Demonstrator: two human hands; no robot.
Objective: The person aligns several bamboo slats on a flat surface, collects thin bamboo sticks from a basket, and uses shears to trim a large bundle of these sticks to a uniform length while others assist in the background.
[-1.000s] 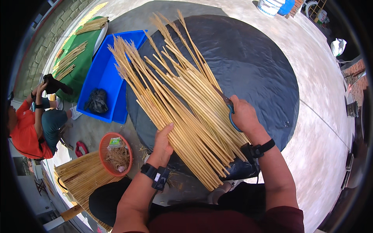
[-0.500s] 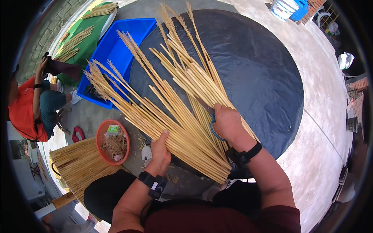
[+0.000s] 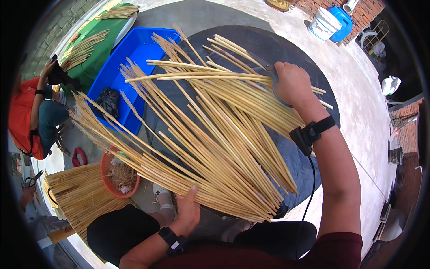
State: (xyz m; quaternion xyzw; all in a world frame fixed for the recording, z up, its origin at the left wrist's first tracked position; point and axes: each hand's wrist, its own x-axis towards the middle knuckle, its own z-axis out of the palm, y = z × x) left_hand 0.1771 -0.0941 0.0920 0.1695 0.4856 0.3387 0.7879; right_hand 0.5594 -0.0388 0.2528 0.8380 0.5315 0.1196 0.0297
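A wide fan of pale yellow reed stalks point(image 3: 210, 166) lies across my lap and a round dark-covered table point(image 3: 309, 58). Some stalks end in feathery tufts at the far left. My left hand point(image 3: 187, 208) grips the near edge of the fan, thumb on top and fingers hidden beneath. Farther off to the right, my right hand point(image 3: 293, 83) is closed around scissors point(image 3: 276, 92) with blue handles, their blades pointing far left. Under and beside that hand lie tuftless stalks point(image 3: 255, 96), a few crossing the others; whether it also grips any of them I cannot tell.
A blue tub point(image 3: 142, 47) with a black bag stands at the far left, by a green-covered surface point(image 3: 96, 56) bearing more stalks. Nearer are an orange-red basket point(image 3: 106, 172) and a stalk mat point(image 3: 74, 184). A person in red point(image 3: 27, 121) sits left. Buckets point(image 3: 324, 24) stand far right.
My right hand has moved away and to the right with the scissors. The tuftless stalks near it have shifted right and spread apart. My left hand sits slightly lower, still on the fan.
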